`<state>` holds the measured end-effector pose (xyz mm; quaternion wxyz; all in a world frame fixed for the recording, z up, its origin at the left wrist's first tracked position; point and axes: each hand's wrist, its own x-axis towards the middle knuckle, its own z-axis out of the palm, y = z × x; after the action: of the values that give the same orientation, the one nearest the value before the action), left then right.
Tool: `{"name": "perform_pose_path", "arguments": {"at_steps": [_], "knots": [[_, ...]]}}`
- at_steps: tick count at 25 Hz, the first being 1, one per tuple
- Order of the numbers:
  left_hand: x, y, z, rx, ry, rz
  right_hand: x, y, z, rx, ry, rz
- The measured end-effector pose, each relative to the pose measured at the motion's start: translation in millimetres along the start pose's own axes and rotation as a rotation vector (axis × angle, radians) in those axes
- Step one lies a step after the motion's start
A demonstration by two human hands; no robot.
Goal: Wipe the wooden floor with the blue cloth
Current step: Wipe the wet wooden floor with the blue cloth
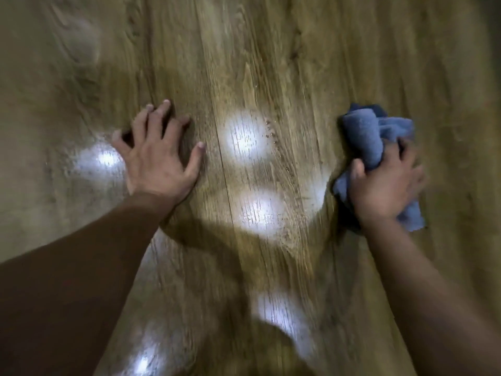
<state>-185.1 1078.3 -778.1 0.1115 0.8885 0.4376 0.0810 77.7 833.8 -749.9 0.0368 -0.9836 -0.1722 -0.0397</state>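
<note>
**Blue cloth: bunched in your right hand, on the boards**

Item: blue cloth, soft and limp, crumpled into a wad. It rests on the wooden floor at the right of the view, folds spilling ahead of and below your fist. Judged light and pliable; it will likely flatten under pressure and bunch when dragged. Best held through the middle of the wad, as now.

Right hand: fingers curled round the cloth, pressing it down.

Left hand: fingers spread, braced on the floor, well apart from the cloth.

Between the hands: small droplets and bright light reflections.
</note>
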Motion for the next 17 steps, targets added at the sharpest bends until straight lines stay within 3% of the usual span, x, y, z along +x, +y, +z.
{"name": "perform_pose_path", "arguments": {"at_steps": [1, 3, 6, 10, 14, 17], "knots": [[-1.8, -0.2, 0.4, -0.004, 0.005, 0.001, -8.5, -18.0, 0.5, -0.026, 0.020, 0.053], [-4.4, -1.1, 3.9, -0.007, 0.032, 0.014, -34.9, -52.8, -2.2, -0.007, 0.015, -0.021], [-2.5, -3.1, 5.0, -0.028, 0.079, 0.020, -115.4, -91.7, -8.1, 0.073, -0.096, -0.383], [-2.7, -2.2, 4.1, -0.039, 0.105, 0.021, -211.7, -80.4, -20.8, 0.027, -0.271, -0.961], [-0.2, -2.0, 2.1, -0.016, 0.052, 0.003, -124.5, -62.3, -16.7, 0.019, -0.246, -1.296], [-1.8, 0.2, -1.1, 0.025, 0.022, -0.014, 8.4, -78.8, -1.3, -0.006, -0.151, -1.104]]}}
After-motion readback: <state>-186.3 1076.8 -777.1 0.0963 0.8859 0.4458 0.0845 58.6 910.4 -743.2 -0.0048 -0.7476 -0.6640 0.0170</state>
